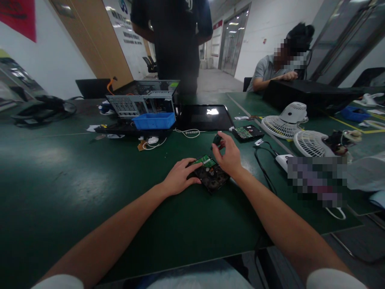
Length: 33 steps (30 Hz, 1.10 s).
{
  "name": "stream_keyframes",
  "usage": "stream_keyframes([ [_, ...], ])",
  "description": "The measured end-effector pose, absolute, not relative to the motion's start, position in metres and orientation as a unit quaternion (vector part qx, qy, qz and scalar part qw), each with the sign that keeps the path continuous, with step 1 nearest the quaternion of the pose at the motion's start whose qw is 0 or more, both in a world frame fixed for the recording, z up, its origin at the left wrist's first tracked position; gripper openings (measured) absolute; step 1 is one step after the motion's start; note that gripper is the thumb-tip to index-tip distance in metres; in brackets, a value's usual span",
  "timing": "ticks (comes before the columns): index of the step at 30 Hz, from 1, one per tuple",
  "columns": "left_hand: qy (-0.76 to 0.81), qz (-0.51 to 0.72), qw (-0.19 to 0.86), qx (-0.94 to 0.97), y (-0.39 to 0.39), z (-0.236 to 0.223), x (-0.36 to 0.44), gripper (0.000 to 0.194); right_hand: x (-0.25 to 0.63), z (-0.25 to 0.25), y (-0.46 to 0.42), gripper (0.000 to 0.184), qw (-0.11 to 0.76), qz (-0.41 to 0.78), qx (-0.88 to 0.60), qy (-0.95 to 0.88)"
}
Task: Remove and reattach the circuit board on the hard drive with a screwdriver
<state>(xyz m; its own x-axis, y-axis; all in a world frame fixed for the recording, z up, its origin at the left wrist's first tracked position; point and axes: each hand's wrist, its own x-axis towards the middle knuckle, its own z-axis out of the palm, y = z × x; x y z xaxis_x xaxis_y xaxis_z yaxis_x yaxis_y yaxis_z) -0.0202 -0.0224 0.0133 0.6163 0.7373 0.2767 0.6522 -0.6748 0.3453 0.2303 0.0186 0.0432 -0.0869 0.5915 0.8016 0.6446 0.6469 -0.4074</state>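
Note:
A hard drive [212, 176] lies on the table with its green circuit board facing up. My left hand [179, 176] grips its left side, the fingers on the board and the thumb at the near edge. My right hand [227, 154] is closed above the drive's far right part. Between its thumb and fingers is a short dark piece [216, 139], like a small screwdriver handle; its lower end is too small to make out. A second hard drive [248, 132] rests board side up beyond my right hand.
An opened computer case [144, 100] and a blue tray [155, 121] stand behind, beside a black flat panel [204, 117]. Right of me are fan parts [285, 120] and a white power strip [282, 160] with a black cable. One person stands opposite; another sits at a black case [309, 96].

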Motion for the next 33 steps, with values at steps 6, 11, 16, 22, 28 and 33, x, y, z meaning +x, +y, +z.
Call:
stream_keyframes([
  [6,0.389,0.198,0.101,0.894,-0.022,0.012,-0.02,0.064,0.228,0.046,0.019,0.042,0.525,-0.04,-0.409,-0.745],
  [11,0.387,0.201,0.098,0.895,-0.022,0.011,-0.021,0.065,0.232,0.047,0.019,0.045,0.527,-0.04,-0.394,-0.752],
  [16,0.389,0.192,0.096,0.896,-0.023,0.013,-0.022,0.067,0.235,0.049,0.018,0.044,0.524,-0.035,-0.407,-0.748],
  [22,0.391,0.192,0.101,0.895,-0.022,0.014,-0.022,0.068,0.232,0.054,0.014,0.045,0.518,-0.021,-0.397,-0.757],
  [28,0.388,0.198,0.104,0.894,-0.022,0.014,-0.022,0.068,0.23,0.043,0.021,0.048,0.55,0.046,-0.399,-0.732],
  [33,0.398,0.199,0.118,0.888,-0.023,0.016,-0.022,0.063,0.233,0.047,0.019,0.044,0.543,-0.023,-0.409,-0.733],
])
